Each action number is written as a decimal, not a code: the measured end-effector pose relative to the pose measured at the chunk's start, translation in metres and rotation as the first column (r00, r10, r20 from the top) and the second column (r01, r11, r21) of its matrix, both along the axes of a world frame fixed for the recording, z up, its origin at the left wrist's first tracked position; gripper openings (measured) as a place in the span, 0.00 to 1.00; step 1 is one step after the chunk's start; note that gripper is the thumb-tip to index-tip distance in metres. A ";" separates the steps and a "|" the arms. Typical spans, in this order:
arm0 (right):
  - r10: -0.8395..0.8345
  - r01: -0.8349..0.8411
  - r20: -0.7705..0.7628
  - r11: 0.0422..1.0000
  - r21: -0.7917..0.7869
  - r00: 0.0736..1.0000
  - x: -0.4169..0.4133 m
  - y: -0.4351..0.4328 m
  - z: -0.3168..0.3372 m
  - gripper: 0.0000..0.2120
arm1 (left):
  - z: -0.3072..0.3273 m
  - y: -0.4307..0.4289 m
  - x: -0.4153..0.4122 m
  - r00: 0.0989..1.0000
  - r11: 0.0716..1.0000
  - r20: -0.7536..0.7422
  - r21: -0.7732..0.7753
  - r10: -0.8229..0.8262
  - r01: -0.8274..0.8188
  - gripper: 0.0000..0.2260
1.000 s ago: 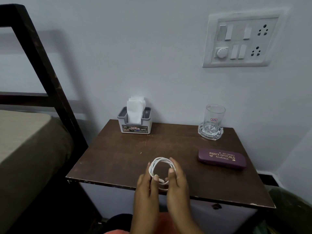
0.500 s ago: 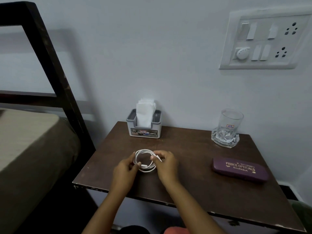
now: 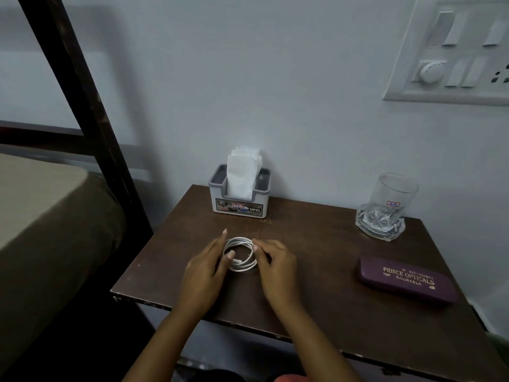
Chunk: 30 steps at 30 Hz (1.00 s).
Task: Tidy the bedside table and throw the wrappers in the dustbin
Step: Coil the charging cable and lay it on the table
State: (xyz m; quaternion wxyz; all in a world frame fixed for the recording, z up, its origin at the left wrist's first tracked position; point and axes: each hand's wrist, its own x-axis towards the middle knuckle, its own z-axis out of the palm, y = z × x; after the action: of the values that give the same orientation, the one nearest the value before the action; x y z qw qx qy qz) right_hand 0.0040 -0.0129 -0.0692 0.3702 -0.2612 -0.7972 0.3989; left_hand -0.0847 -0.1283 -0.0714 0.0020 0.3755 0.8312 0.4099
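A coiled white cable (image 3: 243,268) lies on the dark brown bedside table (image 3: 316,257), left of its middle. My left hand (image 3: 205,274) is at the coil's left side, thumb on the loop and index finger stretched out past it. My right hand (image 3: 275,268) touches the coil's right rim with curled fingertips. Both hands hold the coil down on the tabletop. No wrappers are in view.
A grey tissue holder (image 3: 239,199) stands at the table's back edge against the wall. A glass on a glass coaster (image 3: 385,208) is at the back right, with a purple spectacle case (image 3: 407,279) in front of it. The bed (image 3: 41,216) and its dark frame (image 3: 82,92) are to the left.
Both hands carried the coiled cable from the table's front edge to a spot nearer the tissue holder and lowered it onto the tabletop. The view shifted left and closer.
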 end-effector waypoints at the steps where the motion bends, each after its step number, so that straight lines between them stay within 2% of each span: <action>1: 0.008 -0.008 0.010 1.000 0.009 1.000 0.001 -0.001 0.000 0.09 | -0.001 0.001 0.000 0.999 0.999 -0.033 -0.042 -0.016 0.015 0.22; 3: 0.021 -0.022 0.030 0.999 0.034 0.999 0.002 -0.002 -0.001 0.09 | -0.005 0.000 -0.001 0.996 0.996 -0.085 -0.085 -0.030 0.023 0.23; 9: 0.056 -0.065 0.090 0.993 0.096 0.994 0.004 -0.007 -0.004 0.11 | -0.010 -0.005 0.000 0.996 0.999 -0.086 -0.032 -0.036 0.033 0.23; 11: 0.054 -0.058 0.060 0.996 0.069 0.997 0.005 -0.006 -0.005 0.12 | -0.008 -0.004 -0.001 0.998 0.998 -0.029 0.030 -0.050 0.050 0.23; 13: 0.039 -0.039 -0.020 0.999 -0.020 0.999 0.004 -0.002 -0.005 0.11 | -0.004 -0.003 -0.008 0.991 0.987 0.120 0.159 -0.056 0.037 0.20; 15: -0.019 0.002 -0.092 0.984 -0.178 0.996 0.001 0.008 -0.005 0.10 | -0.001 -0.001 -0.021 0.961 0.962 0.276 0.267 -0.014 -0.062 0.18; 17: -0.101 0.045 -0.139 0.933 -0.357 0.985 -0.005 0.023 -0.005 0.10 | 0.002 0.001 -0.039 0.921 0.936 0.387 0.305 0.046 -0.175 0.18; 20: -0.145 0.022 -0.181 0.835 -0.550 0.973 -0.018 0.044 0.002 0.14 | 0.006 0.012 -0.067 0.875 0.906 0.483 0.358 0.029 -0.228 0.22; 22: -0.114 0.005 -0.165 0.836 -0.549 0.980 -0.027 0.053 0.009 0.16 | 0.009 0.027 -0.082 0.851 0.894 0.525 0.391 -0.022 -0.218 0.24; 25: -0.049 0.000 -0.093 0.885 -0.466 0.994 -0.040 0.062 0.013 0.18 | 0.013 0.053 -0.093 0.823 0.897 0.558 0.412 -0.109 -0.160 0.25; 30: 0.013 -0.011 0.002 0.933 -0.360 1.000 -0.051 0.068 0.011 0.19 | 0.015 0.076 -0.093 0.816 0.895 0.555 0.431 -0.160 -0.117 0.22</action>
State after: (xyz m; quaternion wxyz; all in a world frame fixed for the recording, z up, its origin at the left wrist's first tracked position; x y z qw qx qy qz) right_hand -0.0471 0.0554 -0.0586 0.3118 -0.3205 -0.7133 0.5396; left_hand -0.1778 -0.0527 -0.0565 0.1726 0.2332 0.6701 0.6832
